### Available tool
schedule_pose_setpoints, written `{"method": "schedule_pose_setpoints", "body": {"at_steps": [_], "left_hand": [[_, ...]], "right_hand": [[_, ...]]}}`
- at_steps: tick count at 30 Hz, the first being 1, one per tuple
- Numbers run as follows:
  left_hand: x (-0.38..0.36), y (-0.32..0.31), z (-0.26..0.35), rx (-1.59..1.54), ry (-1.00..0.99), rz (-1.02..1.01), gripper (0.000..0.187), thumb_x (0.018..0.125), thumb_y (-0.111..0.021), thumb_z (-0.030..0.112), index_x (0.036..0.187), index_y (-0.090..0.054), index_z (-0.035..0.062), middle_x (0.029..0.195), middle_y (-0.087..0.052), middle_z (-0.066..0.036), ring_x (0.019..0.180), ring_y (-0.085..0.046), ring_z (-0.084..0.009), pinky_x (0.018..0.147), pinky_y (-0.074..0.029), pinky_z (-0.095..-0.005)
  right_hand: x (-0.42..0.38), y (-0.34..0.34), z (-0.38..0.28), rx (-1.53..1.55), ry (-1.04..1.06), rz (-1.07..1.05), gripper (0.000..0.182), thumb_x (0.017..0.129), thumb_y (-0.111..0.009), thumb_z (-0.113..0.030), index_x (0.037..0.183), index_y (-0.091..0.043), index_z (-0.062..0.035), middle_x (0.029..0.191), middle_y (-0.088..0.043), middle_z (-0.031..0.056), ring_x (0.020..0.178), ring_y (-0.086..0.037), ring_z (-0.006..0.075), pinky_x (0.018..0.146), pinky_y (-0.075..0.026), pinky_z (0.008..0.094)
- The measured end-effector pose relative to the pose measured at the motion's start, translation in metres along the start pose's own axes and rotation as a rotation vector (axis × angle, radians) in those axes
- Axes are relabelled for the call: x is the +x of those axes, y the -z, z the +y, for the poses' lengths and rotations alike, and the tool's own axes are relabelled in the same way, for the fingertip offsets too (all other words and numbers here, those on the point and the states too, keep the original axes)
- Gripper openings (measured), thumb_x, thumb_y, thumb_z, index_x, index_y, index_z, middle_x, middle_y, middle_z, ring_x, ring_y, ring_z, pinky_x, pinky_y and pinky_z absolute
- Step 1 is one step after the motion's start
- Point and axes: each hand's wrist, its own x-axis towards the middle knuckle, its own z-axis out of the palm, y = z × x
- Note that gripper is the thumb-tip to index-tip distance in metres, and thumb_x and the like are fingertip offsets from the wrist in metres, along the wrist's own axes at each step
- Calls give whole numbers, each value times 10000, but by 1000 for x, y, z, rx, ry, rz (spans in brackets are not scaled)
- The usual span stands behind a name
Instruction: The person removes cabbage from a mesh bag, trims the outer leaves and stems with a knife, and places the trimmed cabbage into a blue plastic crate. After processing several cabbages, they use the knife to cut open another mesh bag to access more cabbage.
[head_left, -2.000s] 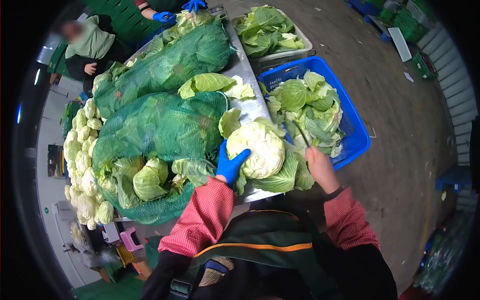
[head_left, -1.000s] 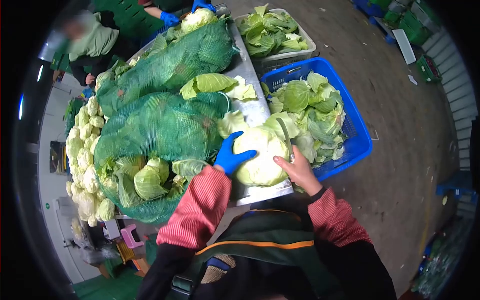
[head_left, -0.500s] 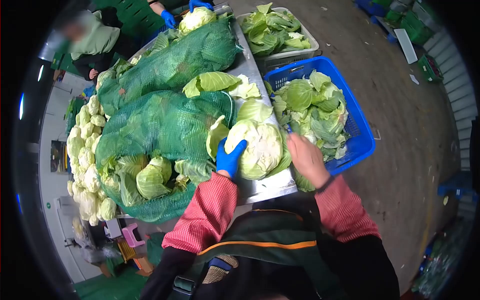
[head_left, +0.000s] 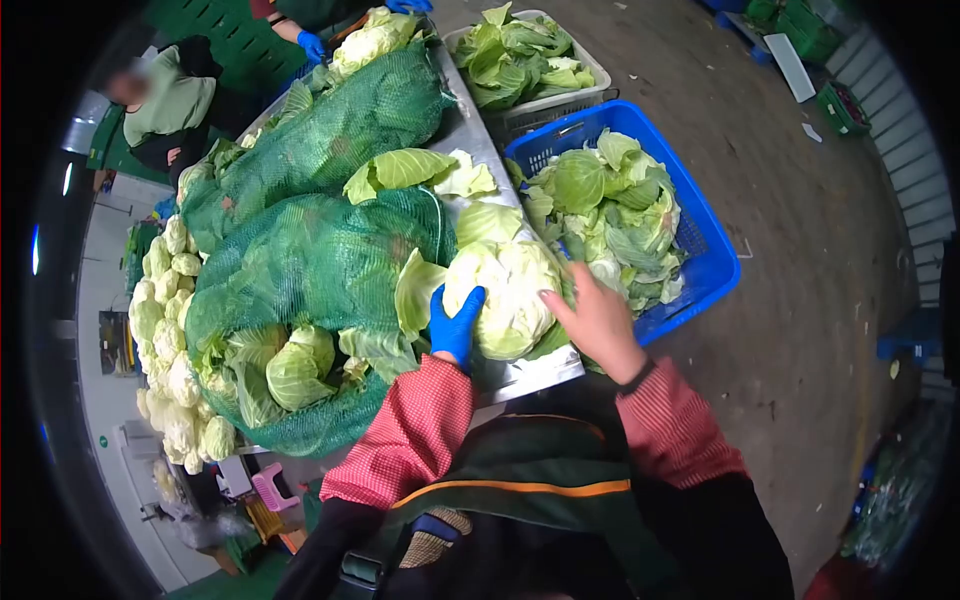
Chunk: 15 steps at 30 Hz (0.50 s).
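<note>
A pale cabbage head (head_left: pixel 505 298) sits on the metal table's near corner, loose green leaves around it. Against its left side rests my left hand (head_left: pixel 455 325), in a blue glove, thumb and fingers spread. Bare and with fingers apart, my right hand (head_left: pixel 597 318) is at the cabbage's right side, thumb close to its surface. Whether it holds anything small under the fingers is hard to see. Left of the cabbage lie green mesh sacks (head_left: pixel 310 255) of cabbages, the nearer one open with a cabbage (head_left: pixel 301 367) at its mouth.
A blue crate (head_left: pixel 715 235) of leaves stands right of the table (head_left: pixel 550 372); a pale crate (head_left: pixel 600 75) of leaves is behind it. Peeled cabbages (head_left: pixel 165 320) are piled at far left. Across the table is a person's blue-gloved hand (head_left: pixel 311 46); another person (head_left: pixel 170 105) is at upper left.
My right hand has moved from the crate side onto the cabbage's right side, its fingers now spread. The whole view has shifted slightly, with the table and crates further left.
</note>
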Motion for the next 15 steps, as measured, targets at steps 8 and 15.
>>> {"method": "schedule_pose_setpoints", "body": {"at_steps": [8, 15], "left_hand": [[8, 16, -8, -211, 146, -141, 694, 819, -760, 268, 1369, -423, 11, 1252, -573, -157, 1104, -585, -245, 969, -470, -375], [-4, 12, 20, -956, 515, -399, 661, 896, -628, 382, 1435, -399, 75, 1399, -509, -135, 1272, -498, -309, 1077, -390, -479]], "right_hand": [[65, -55, 72, -202, 38, 102, 285, 811, -585, -141, 1088, -556, -83, 734, -650, 207, 679, -641, 405, 617, -497, 503], [54, -33, 105, -188, -102, 50, 351, 841, -634, -216, 1144, -557, -56, 847, -673, 231, 805, -650, 423, 694, -503, 491]]}}
